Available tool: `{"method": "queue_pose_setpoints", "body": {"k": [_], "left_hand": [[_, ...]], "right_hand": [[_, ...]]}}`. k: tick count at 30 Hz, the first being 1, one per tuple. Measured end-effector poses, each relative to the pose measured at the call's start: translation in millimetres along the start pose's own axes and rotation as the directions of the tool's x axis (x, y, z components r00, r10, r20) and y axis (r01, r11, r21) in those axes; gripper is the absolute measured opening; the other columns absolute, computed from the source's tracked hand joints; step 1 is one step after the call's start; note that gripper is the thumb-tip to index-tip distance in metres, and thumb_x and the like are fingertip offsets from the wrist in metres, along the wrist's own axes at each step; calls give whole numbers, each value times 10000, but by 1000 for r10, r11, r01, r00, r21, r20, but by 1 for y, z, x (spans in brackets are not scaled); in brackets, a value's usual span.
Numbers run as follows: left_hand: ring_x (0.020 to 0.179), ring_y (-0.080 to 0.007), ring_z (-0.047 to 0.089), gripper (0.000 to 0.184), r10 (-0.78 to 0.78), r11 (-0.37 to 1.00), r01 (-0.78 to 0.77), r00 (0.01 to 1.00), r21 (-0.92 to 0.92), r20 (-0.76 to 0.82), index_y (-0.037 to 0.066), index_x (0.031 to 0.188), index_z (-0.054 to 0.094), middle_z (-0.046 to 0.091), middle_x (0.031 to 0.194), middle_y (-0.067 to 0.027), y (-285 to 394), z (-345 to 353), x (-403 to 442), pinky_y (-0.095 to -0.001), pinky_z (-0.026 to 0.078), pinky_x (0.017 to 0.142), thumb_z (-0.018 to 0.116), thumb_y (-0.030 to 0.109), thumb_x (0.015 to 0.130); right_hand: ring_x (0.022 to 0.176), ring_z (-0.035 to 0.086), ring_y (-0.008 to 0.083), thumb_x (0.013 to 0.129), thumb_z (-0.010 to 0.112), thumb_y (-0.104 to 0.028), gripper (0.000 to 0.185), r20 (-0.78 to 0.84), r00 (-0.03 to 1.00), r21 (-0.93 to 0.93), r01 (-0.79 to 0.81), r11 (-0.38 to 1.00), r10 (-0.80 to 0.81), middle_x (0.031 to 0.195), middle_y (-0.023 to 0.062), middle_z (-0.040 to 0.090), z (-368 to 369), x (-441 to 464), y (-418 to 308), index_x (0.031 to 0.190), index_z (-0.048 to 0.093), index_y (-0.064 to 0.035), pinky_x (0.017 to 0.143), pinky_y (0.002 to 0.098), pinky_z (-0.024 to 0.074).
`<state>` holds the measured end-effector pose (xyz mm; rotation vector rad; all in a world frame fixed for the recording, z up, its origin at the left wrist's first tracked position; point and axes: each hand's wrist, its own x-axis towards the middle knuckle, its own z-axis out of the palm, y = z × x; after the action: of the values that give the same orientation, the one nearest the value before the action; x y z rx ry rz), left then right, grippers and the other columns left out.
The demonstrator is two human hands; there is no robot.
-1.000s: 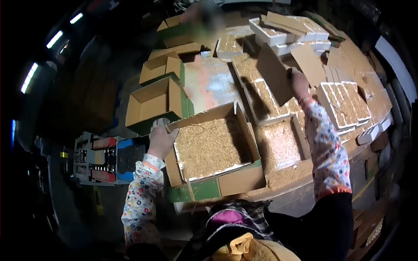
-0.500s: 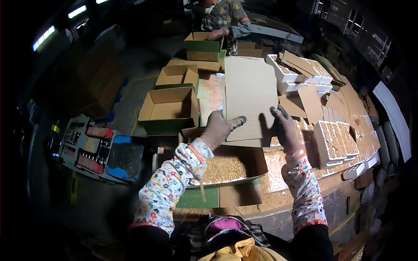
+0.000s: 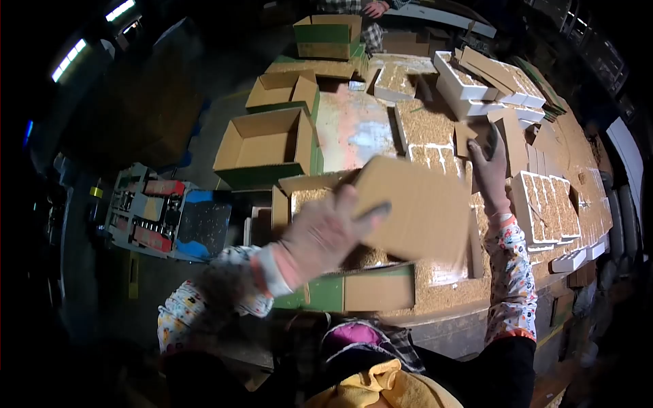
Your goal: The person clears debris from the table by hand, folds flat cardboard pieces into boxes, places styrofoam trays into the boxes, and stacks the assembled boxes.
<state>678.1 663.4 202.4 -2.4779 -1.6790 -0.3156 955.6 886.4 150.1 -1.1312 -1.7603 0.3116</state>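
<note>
My gloved left hand (image 3: 323, 231), smeared by motion, grips a cardboard sheet (image 3: 415, 207) by its left edge, thumb on top. The tilted sheet hangs over an open carton (image 3: 279, 211) with shavings-like filling, hiding much of it. Farther right, my gloved right hand (image 3: 488, 166) is raised with thumb and fingers apart, holding nothing that I can see. It is nearest to a small cardboard piece (image 3: 464, 139) and an upright cardboard strip (image 3: 509, 136); whether it touches either, I cannot tell.
Open green-and-brown cartons (image 3: 265, 149) line the table's left side. White trays with shavings-like filling (image 3: 544, 207) stand on the right, others farther back with loose cardboard (image 3: 486, 71) on top. A wheeled machine (image 3: 156, 214) stands left. Another person's hand (image 3: 375, 9) shows at the far end.
The cardboard sheet has come toward me and down in my left hand, uncovering filled trays behind it. My right hand has moved away to the right. The view has tilted down.
</note>
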Motion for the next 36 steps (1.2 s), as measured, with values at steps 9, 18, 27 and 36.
{"method": "queue_pose_setpoints", "body": {"k": [9, 18, 27, 36], "left_hand": [[629, -177, 549, 141, -98, 877, 16, 984, 480, 146, 68, 948, 584, 493, 824, -71, 22, 11, -55, -326, 418, 469, 527, 152, 849], [1001, -342, 547, 951, -209, 972, 236, 875, -6, 438, -63, 1293, 356, 566, 1086, -249, -17, 19, -41, -384, 426, 870, 684, 570, 662], [1125, -361, 483, 485, -588, 447, 401, 805, -799, 75, -52, 1151, 474, 515, 1159, -248, -77, 57, -78, -443, 392, 944, 604, 292, 835], [900, -238, 630, 519, -743, -39, 324, 623, -945, 245, -78, 1133, 469, 627, 1023, -201, -59, 160, -106, -318, 498, 778, 724, 206, 780]], "right_hand": [[1125, 461, 378, 811, 585, -210, 489, 579, 676, 147, 464, 873, -456, 1198, 208, 510, 28, -101, -158, 1247, 451, -32, 1017, 436, 316], [1104, 483, 419, 792, 632, -341, 641, 865, 445, 16, 442, 897, -234, 1276, 236, 438, 78, -122, -132, 1306, 400, -38, 960, 430, 392], [1140, 516, 255, 892, 529, -139, 491, 781, 624, 397, -464, 792, -26, 1240, 185, 532, 11, -40, -62, 1343, 389, -6, 972, 318, 391], [1107, 500, 208, 863, 576, -460, 648, 902, 398, 99, -569, 816, 168, 1279, 128, 483, 90, -133, -32, 1269, 462, 33, 961, 276, 371]]}}
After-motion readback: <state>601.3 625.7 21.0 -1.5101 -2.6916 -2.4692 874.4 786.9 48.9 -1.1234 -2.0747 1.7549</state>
